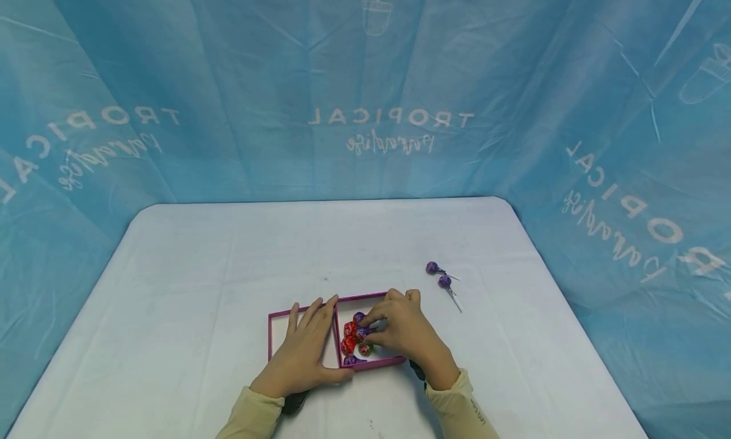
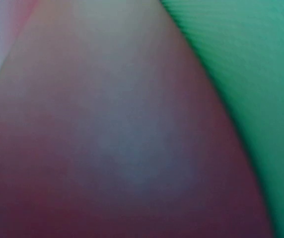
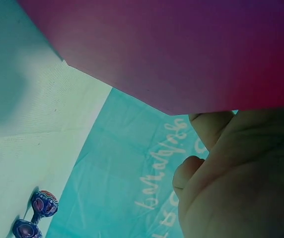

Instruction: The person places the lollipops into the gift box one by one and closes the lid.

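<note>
A magenta-edged box (image 1: 372, 364) with two compartments lies on the table. Its right compartment holds several lollipops, red (image 1: 348, 344) and purple (image 1: 358, 316), clustered by the divider. My left hand (image 1: 305, 350) rests across the left compartment, fingers extended toward the far rim and thumb along the near edge. Over the right compartment, my right hand (image 1: 402, 325) pinches a purple lollipop (image 1: 362, 333) between thumb and index finger; its stick is hidden by the hand. In the right wrist view, the box's side wall (image 3: 181, 54) covers the fingertips. The left wrist view is mostly a blurred, dark surface.
Two purple lollipops, one farther back (image 1: 432, 268) and one nearer (image 1: 445, 281), lie on the white table (image 1: 188, 287) to the right of the box. A blue printed curtain (image 1: 257, 77) surrounds the table's back and sides.
</note>
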The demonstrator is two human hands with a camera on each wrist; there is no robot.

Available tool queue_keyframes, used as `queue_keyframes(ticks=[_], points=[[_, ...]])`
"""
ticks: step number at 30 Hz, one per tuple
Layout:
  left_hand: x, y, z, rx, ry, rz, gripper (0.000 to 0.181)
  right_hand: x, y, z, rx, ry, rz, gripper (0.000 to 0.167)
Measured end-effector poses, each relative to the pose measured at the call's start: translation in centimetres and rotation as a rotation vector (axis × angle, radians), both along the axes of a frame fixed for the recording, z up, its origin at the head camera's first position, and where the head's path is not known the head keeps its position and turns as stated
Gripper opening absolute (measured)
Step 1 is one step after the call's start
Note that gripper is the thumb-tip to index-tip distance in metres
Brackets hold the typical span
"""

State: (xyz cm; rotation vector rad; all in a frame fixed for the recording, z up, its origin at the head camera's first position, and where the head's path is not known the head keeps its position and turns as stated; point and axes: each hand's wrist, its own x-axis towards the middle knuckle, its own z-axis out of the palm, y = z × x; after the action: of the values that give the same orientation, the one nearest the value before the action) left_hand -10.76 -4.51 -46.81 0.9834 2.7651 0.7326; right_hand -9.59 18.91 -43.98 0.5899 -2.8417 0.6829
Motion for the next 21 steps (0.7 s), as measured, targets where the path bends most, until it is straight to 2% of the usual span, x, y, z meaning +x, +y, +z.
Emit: queue_keyframes(ticks=[21], points=[[0.13,-0.10,-0.11,0.025,0.002,0.002,0.132,0.00,-0.04,-0.33,0.060,-0.039,-0.016,0.025]])
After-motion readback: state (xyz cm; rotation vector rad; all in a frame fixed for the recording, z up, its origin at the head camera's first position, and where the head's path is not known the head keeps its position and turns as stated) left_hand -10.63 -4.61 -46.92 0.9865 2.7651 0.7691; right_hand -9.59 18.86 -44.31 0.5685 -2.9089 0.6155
